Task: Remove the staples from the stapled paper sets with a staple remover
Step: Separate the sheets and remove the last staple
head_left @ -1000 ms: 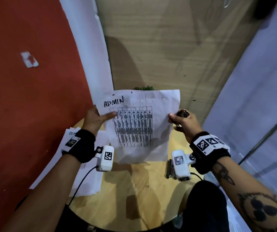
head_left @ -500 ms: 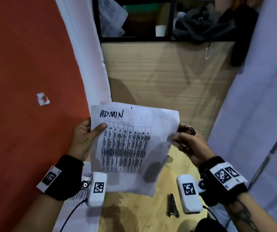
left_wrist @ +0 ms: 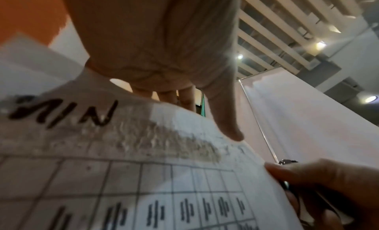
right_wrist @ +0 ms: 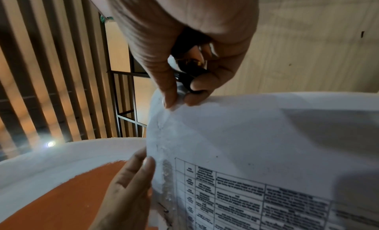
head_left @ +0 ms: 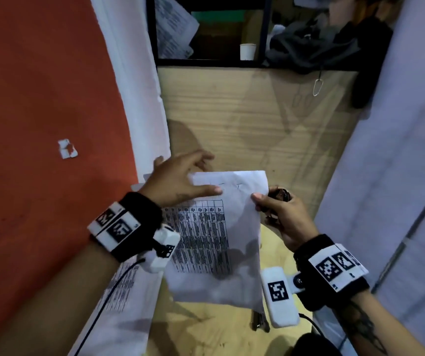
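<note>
A stapled paper set (head_left: 214, 253) with a printed table hangs upright above the round wooden table (head_left: 206, 332). My left hand (head_left: 196, 176) lies across its top left part. The thumb (left_wrist: 227, 125) rests flat on the front, and the straight fingers reach past the top edge behind it. My right hand (head_left: 278, 214) pinches the right edge with thumb and forefinger (right_wrist: 174, 97). Its other fingers curl round a dark staple remover (head_left: 280, 195) (right_wrist: 188, 74). Small dark staple marks (head_left: 232, 185) sit near the top edge.
More printed paper sets (head_left: 124, 304) lie at the table's left edge under my left forearm. A dark metal tool (head_left: 259, 322) lies on the table below the held sheets. An orange wall is on the left and white panels on the right. A wooden panel with a shelf stands ahead.
My left hand has let go of the paper's left edge and moved up and right across the top. The right hand still pinches the right edge. The view has tilted upward.
</note>
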Tool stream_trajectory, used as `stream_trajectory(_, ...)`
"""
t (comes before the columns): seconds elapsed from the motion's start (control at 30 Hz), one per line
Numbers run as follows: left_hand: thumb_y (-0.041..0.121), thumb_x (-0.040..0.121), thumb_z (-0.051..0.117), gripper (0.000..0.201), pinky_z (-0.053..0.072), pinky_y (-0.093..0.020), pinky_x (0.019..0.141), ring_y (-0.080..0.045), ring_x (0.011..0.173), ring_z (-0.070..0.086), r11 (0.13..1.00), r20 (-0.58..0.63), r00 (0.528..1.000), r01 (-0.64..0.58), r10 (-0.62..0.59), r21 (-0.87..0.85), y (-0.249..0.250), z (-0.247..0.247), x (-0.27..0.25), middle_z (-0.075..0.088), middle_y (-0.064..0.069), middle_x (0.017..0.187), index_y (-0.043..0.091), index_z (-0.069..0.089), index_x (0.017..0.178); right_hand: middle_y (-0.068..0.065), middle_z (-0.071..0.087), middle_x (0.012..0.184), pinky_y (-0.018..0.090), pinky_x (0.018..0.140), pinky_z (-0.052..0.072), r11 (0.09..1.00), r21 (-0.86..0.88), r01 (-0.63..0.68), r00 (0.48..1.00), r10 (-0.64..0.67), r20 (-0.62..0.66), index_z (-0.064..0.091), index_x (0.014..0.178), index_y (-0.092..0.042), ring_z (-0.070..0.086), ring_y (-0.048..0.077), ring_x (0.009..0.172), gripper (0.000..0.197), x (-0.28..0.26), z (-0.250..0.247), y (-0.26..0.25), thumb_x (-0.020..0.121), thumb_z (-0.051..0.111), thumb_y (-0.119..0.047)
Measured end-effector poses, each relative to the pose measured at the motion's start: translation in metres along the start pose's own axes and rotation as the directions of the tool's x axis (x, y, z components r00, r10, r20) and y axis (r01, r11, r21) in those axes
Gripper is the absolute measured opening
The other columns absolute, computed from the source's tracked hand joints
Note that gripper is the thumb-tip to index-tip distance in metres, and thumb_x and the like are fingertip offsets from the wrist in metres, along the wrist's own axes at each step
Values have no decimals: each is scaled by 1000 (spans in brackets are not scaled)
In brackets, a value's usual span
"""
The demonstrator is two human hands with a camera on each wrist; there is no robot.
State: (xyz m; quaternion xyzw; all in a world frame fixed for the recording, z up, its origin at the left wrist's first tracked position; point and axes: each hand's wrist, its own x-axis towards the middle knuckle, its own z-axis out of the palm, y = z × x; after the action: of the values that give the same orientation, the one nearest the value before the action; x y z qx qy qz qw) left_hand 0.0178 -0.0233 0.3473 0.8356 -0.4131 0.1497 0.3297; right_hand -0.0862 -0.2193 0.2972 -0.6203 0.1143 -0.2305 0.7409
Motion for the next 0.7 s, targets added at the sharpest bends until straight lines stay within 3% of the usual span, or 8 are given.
stream_trajectory(0.03, 76, 51, 59, 58, 40, -41, 98, 3, 92, 56, 999, 56, 998, 3, 0, -43, 3, 2, 4, 59, 30, 84, 47, 61, 101, -3, 55, 58, 14, 45, 34, 1000, 10, -4, 1000, 4, 0, 53, 62, -21, 50, 5, 50, 29, -1, -1, -1, 78, 68, -3)
stream_trajectory(0.1, 60, 61, 71, 16, 43, -25, 72, 10, 63, 52, 987, 101, 995, -10, 26, -161, 5, 5, 9, 58, 24, 59, 49, 63, 68, -2, 55, 60, 13, 43, 34, 1000, 14, 1, 1000, -1, 0, 53, 66, -20, 50, 4, 49, 27, -2, -2, -3, 79, 67, -3)
stream_trajectory(0.2, 18, 79, 76, 37, 34, -12, 52, 4, 48, 47, 940, 151, 985, -23, 79, -340, 3, 10, 12, 51, 17, 46, 38, 63, 51, -3, 56, 61, 12, 42, 36, 1000, -10, 29, 1000, -29, 6, 53, 69, -19, 51, 3, 51, 23, -5, -4, -4, 82, 65, -4)
stream_trajectory(0.33, 13, 83, 71, 31, 36, -10, 54, 6, 52, 49, 936, 157, 983, -33, 93, -351, 1, 10, 13, 55, 17, 50, 27, 60, 59, -5, 62, 66, 13, 45, 42, 994, -33, 106, 993, -108, -55, 59, 76, -18, 60, 2, 58, 15, -4, -3, -2, 89, 59, -10)
stream_trajectory(0.43, 26, 79, 73, 13, 41, -14, 59, 5, 59, 54, 937, 134, 988, -29, 80, -349, -3, 8, 11, 62, 11, 61, 21, 66, 69, -4, 63, 72, 14, 46, 45, 966, -108, 236, 947, -254, -195, 59, 79, -18, 62, -3, 59, 15, -1, -4, -3, 93, 55, -19)
stream_trajectory(0.53, 36, 75, 68, 23, 41, -20, 62, -1, 63, 57, 944, 126, 990, -20, 65, -330, -5, 7, 9, 68, -3, 70, 13, 70, 76, 1, 63, 71, 21, 52, 46, 920, -253, 300, 896, -363, -255, 56, 70, -17, 62, 7, 65, 27, 1, -4, -10, 93, 53, -31)
stream_trajectory(0.63, 38, 75, 69, 26, 42, -21, 63, -4, 65, 58, 946, 125, 990, -15, 59, -322, -4, 6, 9, 69, -8, 74, 13, 70, 77, 0, 49, 69, 13, 48, 39, 949, -181, 259, 951, -283, -121, 44, 72, -17, 51, -1, 54, 26, -6, 2, -16, 88, 62, -28)
stream_trajectory(0.7, 38, 75, 68, 28, 42, -22, 64, -7, 67, 60, 945, 126, 991, -4, 48, -327, -5, 6, 9, 70, -10, 76, 11, 70, 79, -1, 44, 78, 9, 52, 40, 961, -131, 245, 969, -239, 58, 39, 80, -20, 48, -3, 60, 30, -12, 10, -16, 71, 68, -17)
